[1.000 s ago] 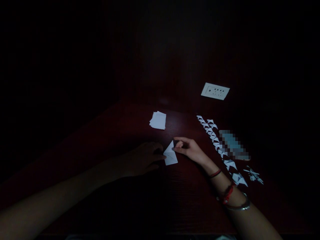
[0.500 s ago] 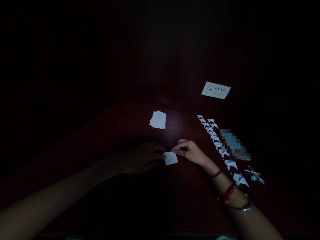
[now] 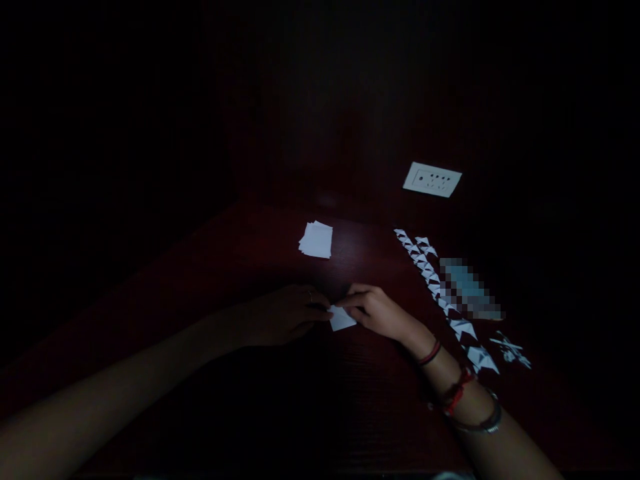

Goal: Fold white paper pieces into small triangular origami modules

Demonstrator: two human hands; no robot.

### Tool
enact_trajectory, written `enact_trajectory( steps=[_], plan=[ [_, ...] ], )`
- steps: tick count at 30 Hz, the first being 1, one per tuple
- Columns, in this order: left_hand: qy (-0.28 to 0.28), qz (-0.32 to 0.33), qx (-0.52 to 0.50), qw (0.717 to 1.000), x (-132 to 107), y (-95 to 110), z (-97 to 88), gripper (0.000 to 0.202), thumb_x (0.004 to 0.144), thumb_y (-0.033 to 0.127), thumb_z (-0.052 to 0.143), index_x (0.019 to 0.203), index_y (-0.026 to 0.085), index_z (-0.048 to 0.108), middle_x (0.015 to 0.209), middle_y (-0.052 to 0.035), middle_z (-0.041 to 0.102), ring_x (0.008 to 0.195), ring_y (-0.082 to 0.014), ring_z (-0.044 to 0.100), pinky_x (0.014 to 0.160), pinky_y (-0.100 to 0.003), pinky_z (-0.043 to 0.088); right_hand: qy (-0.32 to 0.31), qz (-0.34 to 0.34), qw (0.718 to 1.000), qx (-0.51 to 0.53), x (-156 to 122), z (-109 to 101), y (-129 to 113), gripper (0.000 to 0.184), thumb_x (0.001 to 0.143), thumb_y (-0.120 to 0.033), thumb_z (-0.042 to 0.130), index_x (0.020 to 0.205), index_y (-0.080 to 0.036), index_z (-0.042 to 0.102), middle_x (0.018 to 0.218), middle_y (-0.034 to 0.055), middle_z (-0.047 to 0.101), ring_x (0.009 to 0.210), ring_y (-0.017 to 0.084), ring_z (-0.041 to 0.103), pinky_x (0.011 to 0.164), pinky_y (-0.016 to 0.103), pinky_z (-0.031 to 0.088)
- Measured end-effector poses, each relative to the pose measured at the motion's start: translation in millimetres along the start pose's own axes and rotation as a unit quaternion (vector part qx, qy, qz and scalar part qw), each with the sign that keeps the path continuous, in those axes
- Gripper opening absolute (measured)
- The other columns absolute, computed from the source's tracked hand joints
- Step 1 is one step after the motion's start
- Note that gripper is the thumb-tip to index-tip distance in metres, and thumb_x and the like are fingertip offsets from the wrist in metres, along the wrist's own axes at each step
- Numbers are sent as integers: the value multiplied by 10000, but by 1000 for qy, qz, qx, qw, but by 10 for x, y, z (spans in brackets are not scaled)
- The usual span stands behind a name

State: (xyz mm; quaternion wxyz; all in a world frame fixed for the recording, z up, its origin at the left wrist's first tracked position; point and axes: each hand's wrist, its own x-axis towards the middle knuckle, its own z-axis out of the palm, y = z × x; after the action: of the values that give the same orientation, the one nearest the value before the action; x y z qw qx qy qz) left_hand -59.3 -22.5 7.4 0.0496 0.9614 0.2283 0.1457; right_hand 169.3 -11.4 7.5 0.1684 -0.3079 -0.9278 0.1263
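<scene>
A small folded white paper (image 3: 342, 319) lies on the dark red table (image 3: 280, 393) between my hands. My left hand (image 3: 285, 315) rests on the table with its fingertips pinned on the paper's left edge. My right hand (image 3: 377, 311) lies over the paper's upper right part, fingers curled and pressing down along the fold. Both hands are closed on the paper. The scene is very dim, so finer finger detail is hard to see.
A small stack of white paper sheets (image 3: 317, 239) lies farther back. A long row of several folded white paper pieces (image 3: 440, 293) runs along the right, beside a blurred-out object (image 3: 470, 288). A white socket plate (image 3: 432, 180) sits on the wall behind.
The paper's raised upper flap has been folded down flat. My right hand has slid left and down onto the paper; my left hand has stayed at its left edge.
</scene>
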Motion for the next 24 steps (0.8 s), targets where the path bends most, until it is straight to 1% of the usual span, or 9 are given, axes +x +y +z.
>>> enact_trajectory(
  steps=[2, 7, 12, 19, 24],
  plan=[
    [-1, -1, -10, 1000, 2, -11, 6, 343, 807, 145, 456, 1127, 246, 528, 1157, -35, 511, 1076, -184, 424, 917, -332, 331, -12, -8, 1000, -24, -6, -6, 19, 325, 812, -91, 431, 1064, -218, 592, 850, 37, 549, 745, 110, 515, 686, 226, 395],
    [-4, 9, -16, 1000, 9, -32, 17, 346, 815, 143, 457, 1139, 249, 517, 1154, -36, 507, 1066, -179, 422, 921, -326, 331, -28, -28, 996, -86, -2, -41, 28, 317, 825, -139, 449, 1099, -245, 567, 826, 30, 542, 756, 120, 518, 754, 269, 363],
    [-9, 16, -1, 1000, 26, -20, -5, 332, 823, 150, 455, 1137, 237, 520, 1139, -47, 514, 1052, -184, 430, 911, -333, 340, -40, -42, 989, -139, 4, -67, -3, 328, 823, -139, 448, 1112, -251, 556, 826, 33, 542, 764, 134, 518, 770, 283, 358],
    [-24, 14, 19, 999, 30, -5, -19, 335, 826, 159, 459, 1147, 241, 510, 1145, -43, 508, 1050, -188, 427, 908, -338, 335, -48, -46, 983, -172, 7, -70, -9, 331, 831, -159, 439, 1127, -267, 540, 824, 31, 541, 747, 132, 511, 751, 274, 367],
    [-16, 16, 13, 1000, 27, 3, -15, 326, 823, 171, 467, 1136, 242, 520, 1145, -36, 509, 1050, -187, 432, 908, -325, 326, -51, -43, 981, -183, -18, -93, 18, 341, 804, -141, 464, 1108, -268, 555, 807, 23, 540, 742, 130, 514, 752, 273, 369]
  ],
)
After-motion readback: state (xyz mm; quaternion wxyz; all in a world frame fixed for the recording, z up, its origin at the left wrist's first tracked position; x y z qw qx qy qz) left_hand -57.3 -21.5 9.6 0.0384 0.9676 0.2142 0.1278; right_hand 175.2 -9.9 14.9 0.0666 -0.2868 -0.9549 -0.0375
